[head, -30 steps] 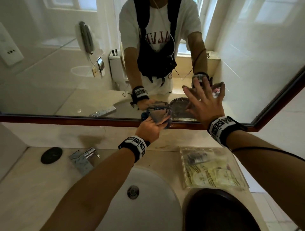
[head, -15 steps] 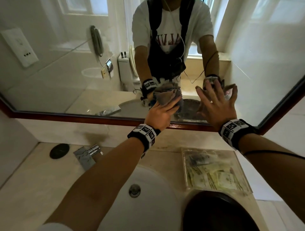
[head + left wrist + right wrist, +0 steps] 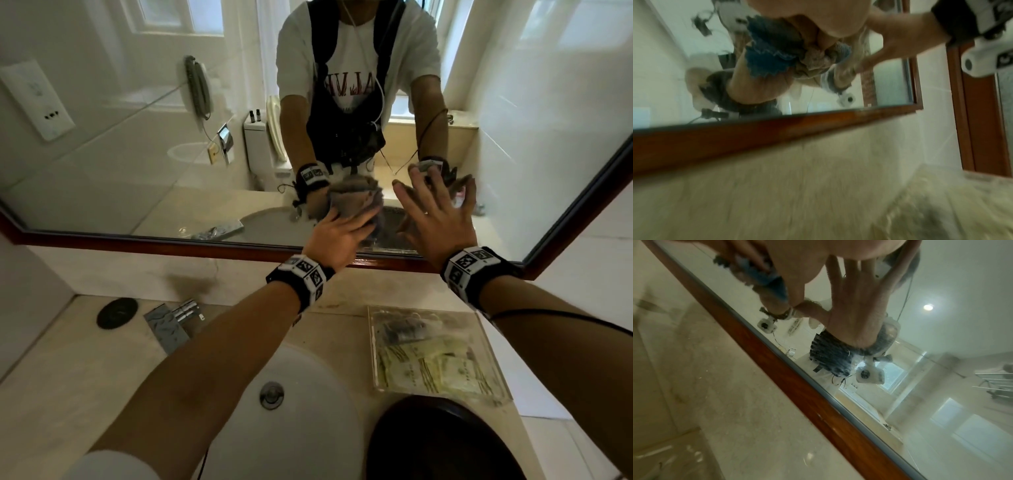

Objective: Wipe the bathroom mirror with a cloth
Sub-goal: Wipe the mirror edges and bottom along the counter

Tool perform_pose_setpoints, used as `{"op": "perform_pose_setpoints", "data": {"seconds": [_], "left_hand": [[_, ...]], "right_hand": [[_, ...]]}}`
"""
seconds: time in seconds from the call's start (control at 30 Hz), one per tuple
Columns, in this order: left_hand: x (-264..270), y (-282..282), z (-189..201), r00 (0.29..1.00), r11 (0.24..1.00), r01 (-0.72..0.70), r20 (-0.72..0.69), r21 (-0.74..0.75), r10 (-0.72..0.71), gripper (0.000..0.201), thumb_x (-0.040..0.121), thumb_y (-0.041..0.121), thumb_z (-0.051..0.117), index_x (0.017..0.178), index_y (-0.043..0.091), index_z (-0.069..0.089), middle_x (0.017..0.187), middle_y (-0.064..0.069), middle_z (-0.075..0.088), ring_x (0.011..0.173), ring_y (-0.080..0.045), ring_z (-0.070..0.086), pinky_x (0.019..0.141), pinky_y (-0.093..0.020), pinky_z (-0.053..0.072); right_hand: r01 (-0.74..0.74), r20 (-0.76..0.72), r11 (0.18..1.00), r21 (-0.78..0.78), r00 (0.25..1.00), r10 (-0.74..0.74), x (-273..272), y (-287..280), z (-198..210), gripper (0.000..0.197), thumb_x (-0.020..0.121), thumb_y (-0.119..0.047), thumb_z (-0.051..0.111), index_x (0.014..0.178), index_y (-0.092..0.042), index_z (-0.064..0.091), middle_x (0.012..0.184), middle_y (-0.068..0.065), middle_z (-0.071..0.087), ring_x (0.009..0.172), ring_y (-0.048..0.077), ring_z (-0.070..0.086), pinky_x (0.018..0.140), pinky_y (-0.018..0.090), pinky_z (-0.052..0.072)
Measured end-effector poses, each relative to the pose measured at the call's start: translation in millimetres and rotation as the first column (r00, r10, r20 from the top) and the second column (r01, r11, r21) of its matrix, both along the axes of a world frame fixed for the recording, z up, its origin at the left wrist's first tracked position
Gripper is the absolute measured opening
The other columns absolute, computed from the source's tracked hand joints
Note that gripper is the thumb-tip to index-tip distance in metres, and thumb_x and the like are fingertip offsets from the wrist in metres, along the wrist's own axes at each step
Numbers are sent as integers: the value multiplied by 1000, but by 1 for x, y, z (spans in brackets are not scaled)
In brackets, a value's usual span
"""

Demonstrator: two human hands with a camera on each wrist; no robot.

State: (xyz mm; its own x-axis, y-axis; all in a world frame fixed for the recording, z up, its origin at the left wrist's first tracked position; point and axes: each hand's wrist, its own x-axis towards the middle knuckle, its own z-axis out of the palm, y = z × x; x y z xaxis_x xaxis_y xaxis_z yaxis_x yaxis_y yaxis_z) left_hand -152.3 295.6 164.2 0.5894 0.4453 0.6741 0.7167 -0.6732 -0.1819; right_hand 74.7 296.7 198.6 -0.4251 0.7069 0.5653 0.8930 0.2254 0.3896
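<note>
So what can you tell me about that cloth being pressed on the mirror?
The cloth is a soft, bunched-up rag, grey-brown on the side seen in the head view, with a blue, zigzag-edged layer showing in the left wrist view. It looks like thin fabric or microfibre, crumpled rather than folded flat. The left hand holds it against the mirror glass, low down, just above the wooden frame. Its reflection sits right behind it. The right hand is spread beside it, apart from it.
</note>
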Motion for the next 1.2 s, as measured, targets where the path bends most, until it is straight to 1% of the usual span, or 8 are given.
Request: {"op": "perform_pose_setpoints", "data": {"seconds": [0.1,0.2,0.3,0.43,0.6,0.73,0.93,1.2], "left_hand": [[7,6,12,1000,1000,-6,-3,26,6,39,85,6,50,117,17,69,147,-5,48,143,-25,33,117,-51,22],[12,6,3,998,999,-29,53,20,28,40,83,3,58,120,15,68,148,-5,47,141,-26,37,115,-53,28],[23,3,-11,994,1000,-24,109,4,23,42,82,1,58,121,14,68,148,-5,47,140,-27,40,115,-52,31],[31,1,-44,997,999,5,74,-39,-3,39,79,0,58,111,16,73,143,0,53,116,-29,62,107,-44,41],[41,-6,-74,998,996,4,58,-89,1,35,86,4,49,106,16,76,139,1,57,99,-27,69,99,-42,49],[37,-7,-56,1000,998,16,-10,-57,-17,37,73,-2,68,105,15,75,138,-2,58,111,-31,65,104,-49,44],[59,3,18,999,995,-13,41,103,9,35,85,3,53,113,14,71,143,-8,53,134,-30,47,115,-51,30],[80,3,-15,995,999,6,98,53,-11,37,81,0,57,111,13,72,143,-5,53,127,-31,54,112,-48,36]], "right_hand": [[6,8,1000,25,1000,-6,13,-2,3,108,73,-53,76,156,-29,11,163,0,-8,150,23,-3,108,72,3],[35,2,999,42,999,-35,38,-6,7,108,68,-53,80,154,-27,21,163,5,8,149,30,10,107,72,4],[63,24,998,31,998,-63,54,-9,5,107,69,-53,79,154,-28,21,163,7,10,149,34,12,106,73,5],[66,15,997,48,998,-67,53,-9,-1,105,70,-51,78,155,-29,19,163,6,10,149,35,11,106,75,8],[48,2,996,72,999,-48,54,-7,-4,105,69,-50,80,154,-29,22,162,5,9,148,34,13,105,75,10],[24,-6,997,76,1000,-24,57,-7,-5,103,70,-49,79,154,-29,22,162,4,7,148,34,14,105,74,8],[53,-20,996,66,998,-52,70,-9,-4,102,71,-55,77,153,-29,24,162,7,9,148,33,15,106,72,6],[97,10,994,41,995,-97,98,-4,-10,107,71,-61,74,155,-31,16,163,8,4,148,36,9,105,73,3]]}}
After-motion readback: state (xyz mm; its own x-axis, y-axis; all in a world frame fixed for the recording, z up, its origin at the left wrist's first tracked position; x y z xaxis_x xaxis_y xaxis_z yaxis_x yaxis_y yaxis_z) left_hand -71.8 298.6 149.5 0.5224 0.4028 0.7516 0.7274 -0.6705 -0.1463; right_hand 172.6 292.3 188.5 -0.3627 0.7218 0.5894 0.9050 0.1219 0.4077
